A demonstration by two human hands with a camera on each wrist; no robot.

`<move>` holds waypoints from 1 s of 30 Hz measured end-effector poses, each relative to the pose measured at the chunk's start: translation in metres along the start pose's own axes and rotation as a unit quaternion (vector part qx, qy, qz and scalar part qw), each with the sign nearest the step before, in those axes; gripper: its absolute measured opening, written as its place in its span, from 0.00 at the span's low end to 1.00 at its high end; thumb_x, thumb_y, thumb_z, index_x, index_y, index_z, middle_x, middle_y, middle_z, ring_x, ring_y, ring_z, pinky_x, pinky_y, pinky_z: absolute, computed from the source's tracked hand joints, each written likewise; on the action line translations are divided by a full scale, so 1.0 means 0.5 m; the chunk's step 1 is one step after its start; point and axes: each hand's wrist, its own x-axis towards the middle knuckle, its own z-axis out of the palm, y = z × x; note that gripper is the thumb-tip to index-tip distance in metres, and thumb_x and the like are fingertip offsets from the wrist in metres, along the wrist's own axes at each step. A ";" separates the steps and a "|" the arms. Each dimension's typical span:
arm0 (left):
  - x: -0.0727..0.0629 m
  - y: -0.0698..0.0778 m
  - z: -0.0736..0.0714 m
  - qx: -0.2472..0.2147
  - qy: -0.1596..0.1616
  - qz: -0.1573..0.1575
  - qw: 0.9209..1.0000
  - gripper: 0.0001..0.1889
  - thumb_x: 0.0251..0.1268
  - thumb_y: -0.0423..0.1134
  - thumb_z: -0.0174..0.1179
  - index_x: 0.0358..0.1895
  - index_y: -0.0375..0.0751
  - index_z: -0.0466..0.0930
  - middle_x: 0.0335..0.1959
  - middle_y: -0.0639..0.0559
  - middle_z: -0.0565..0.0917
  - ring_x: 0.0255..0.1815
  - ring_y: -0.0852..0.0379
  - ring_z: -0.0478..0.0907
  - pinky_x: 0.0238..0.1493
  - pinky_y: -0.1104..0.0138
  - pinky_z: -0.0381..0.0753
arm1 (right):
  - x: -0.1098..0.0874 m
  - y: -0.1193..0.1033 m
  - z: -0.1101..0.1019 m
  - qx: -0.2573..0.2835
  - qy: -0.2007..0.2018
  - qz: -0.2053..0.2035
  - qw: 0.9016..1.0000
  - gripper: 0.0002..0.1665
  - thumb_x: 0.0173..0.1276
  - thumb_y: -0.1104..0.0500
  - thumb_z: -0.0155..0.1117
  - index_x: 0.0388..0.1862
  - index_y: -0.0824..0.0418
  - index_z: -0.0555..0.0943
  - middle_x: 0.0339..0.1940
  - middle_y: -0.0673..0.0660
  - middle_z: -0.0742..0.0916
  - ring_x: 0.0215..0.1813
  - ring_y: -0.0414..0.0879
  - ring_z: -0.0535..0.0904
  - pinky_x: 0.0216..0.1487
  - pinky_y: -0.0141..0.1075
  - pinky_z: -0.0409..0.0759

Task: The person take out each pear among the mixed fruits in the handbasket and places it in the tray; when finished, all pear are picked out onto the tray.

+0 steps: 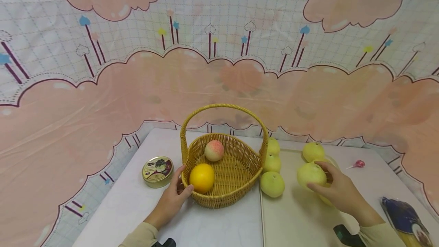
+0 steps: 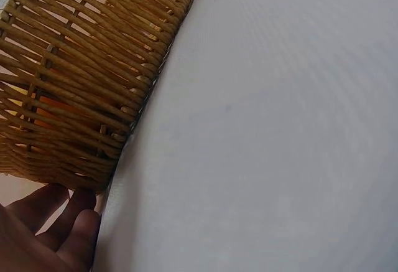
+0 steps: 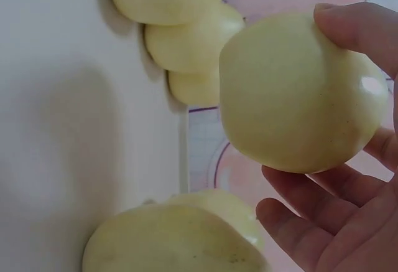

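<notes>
A yellow wicker basket (image 1: 236,195) with a tall arched handle holds an orange (image 1: 202,178) and a peach (image 1: 214,150). My left hand (image 1: 173,198) grips its left side, the thumb near the front rim; in the left wrist view the fingers (image 2: 81,238) lie against the woven wall. With thumb and fingers spread around it, my right hand (image 1: 339,188) holds a pale yellow-green round fruit (image 3: 292,91) above a cream tray (image 1: 291,224). Three like fruits (image 1: 272,184) stand in a row beside the basket. More of them, one a yellow-green fruit (image 1: 313,151), sit behind and beneath the right hand, partly hidden.
A round gold tin (image 1: 157,172) stands left of the basket. At the right are a pink wrapped lollipop (image 1: 359,164) and a dark blue packet (image 1: 404,218). A patterned cloth (image 1: 219,83) hangs behind the white table (image 1: 219,231).
</notes>
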 end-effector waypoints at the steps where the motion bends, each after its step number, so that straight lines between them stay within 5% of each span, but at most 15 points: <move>1: 0.000 0.000 0.000 0.000 0.000 0.000 1.000 0.38 0.74 0.53 0.57 0.79 0.52 0.49 0.68 0.30 0.70 0.60 0.44 0.76 0.63 0.47 0.73 | -0.001 0.003 0.001 -0.002 0.002 -0.003 1.000 0.45 0.62 0.49 0.76 0.69 0.72 0.68 0.60 0.74 0.78 0.52 0.62 0.81 0.47 0.43 0.81; 5: 0.000 0.002 -0.001 0.000 -0.002 -0.003 1.000 0.38 0.74 0.54 0.56 0.79 0.52 0.48 0.69 0.30 0.69 0.61 0.43 0.75 0.64 0.47 0.72 | -0.001 0.014 0.005 -0.013 0.007 -0.011 1.000 0.45 0.62 0.48 0.76 0.68 0.71 0.68 0.59 0.73 0.80 0.51 0.61 0.81 0.46 0.44 0.81; 11: -0.002 0.002 0.000 0.001 -0.001 -0.003 1.000 0.38 0.74 0.53 0.56 0.79 0.52 0.48 0.68 0.30 0.69 0.61 0.43 0.75 0.64 0.47 0.71 | -0.001 0.024 0.015 -0.011 -0.002 0.001 1.000 0.46 0.62 0.45 0.75 0.68 0.71 0.68 0.60 0.74 0.79 0.55 0.64 0.78 0.52 0.58 0.77; 20: -0.003 0.003 0.001 0.001 0.004 0.002 1.000 0.38 0.74 0.52 0.57 0.79 0.51 0.49 0.67 0.29 0.70 0.60 0.43 0.76 0.63 0.46 0.72 | -0.004 0.031 0.026 -0.002 -0.003 -0.008 1.000 0.45 0.60 0.46 0.77 0.67 0.70 0.70 0.58 0.70 0.81 0.50 0.57 0.82 0.45 0.40 0.81; 30: -0.003 0.000 0.000 0.000 -0.001 -0.001 1.000 0.38 0.74 0.53 0.56 0.79 0.52 0.48 0.68 0.28 0.69 0.62 0.41 0.75 0.64 0.46 0.71 | -0.013 0.042 0.044 -0.011 -0.015 0.002 1.000 0.46 0.60 0.45 0.77 0.66 0.70 0.70 0.58 0.69 0.82 0.50 0.54 0.79 0.46 0.43 0.79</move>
